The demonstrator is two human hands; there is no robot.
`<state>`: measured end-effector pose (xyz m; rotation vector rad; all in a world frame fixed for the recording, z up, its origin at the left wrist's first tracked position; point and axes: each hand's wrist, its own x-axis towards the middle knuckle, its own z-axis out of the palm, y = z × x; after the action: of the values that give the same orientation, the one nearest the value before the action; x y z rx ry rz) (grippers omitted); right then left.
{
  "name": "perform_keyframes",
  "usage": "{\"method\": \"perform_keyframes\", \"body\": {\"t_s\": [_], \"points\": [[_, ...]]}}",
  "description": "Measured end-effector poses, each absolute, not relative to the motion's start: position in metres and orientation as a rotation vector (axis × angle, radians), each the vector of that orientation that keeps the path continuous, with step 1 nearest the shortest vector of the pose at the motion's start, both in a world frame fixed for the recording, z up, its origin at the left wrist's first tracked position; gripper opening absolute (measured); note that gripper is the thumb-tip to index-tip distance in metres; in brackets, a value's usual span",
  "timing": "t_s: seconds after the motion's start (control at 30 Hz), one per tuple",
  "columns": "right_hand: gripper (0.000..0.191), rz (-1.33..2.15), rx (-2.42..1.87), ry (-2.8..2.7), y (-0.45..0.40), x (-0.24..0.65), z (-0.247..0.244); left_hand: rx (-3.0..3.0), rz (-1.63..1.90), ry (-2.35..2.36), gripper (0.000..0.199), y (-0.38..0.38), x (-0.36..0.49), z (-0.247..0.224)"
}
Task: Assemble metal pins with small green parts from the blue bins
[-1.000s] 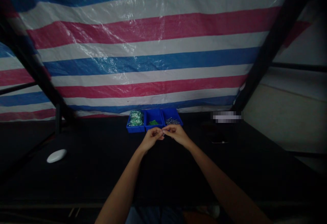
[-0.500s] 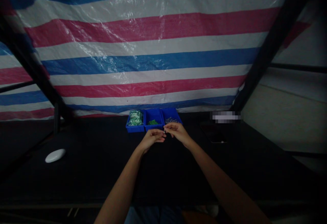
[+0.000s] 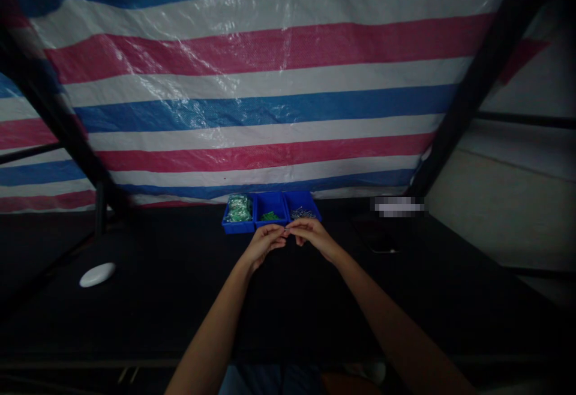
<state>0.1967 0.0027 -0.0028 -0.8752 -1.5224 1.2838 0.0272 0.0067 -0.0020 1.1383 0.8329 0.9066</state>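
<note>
Over the black table, just in front of the blue bins, my left hand [image 3: 264,245] and my right hand [image 3: 311,234] meet fingertip to fingertip. Both are closed in a pinch on one small, thin metal piece [image 3: 287,229]. Its exact kind is too small to make out, and fingers cover most of it. Right behind my right hand, the right blue bin [image 3: 315,203] holds a pile of slim silvery metal pieces [image 3: 302,212]. Small green pieces [image 3: 270,216] lie in the middle blue bin [image 3: 269,198].
The left blue bin [image 3: 238,227] is filled with green items in clear plastic bags [image 3: 239,208]. A white rounded object [image 3: 98,275] lies at the left of the black table [image 3: 157,305]. On the right is a dark phone [image 3: 381,241]. Striped sheeting [image 3: 261,107] hangs behind.
My hands have drawn closer together, and the metal piece has turned from upright to lying more level between the fingertips. The bins have stayed put.
</note>
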Motion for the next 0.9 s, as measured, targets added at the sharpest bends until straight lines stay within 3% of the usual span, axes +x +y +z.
{"method": "perform_keyframes", "body": {"t_s": [0.9], "points": [[0.032,1.236,-0.863,-1.554,0.009,0.189,-0.019,1.379,1.023,0.759,0.031,0.003,0.03,0.002]]}}
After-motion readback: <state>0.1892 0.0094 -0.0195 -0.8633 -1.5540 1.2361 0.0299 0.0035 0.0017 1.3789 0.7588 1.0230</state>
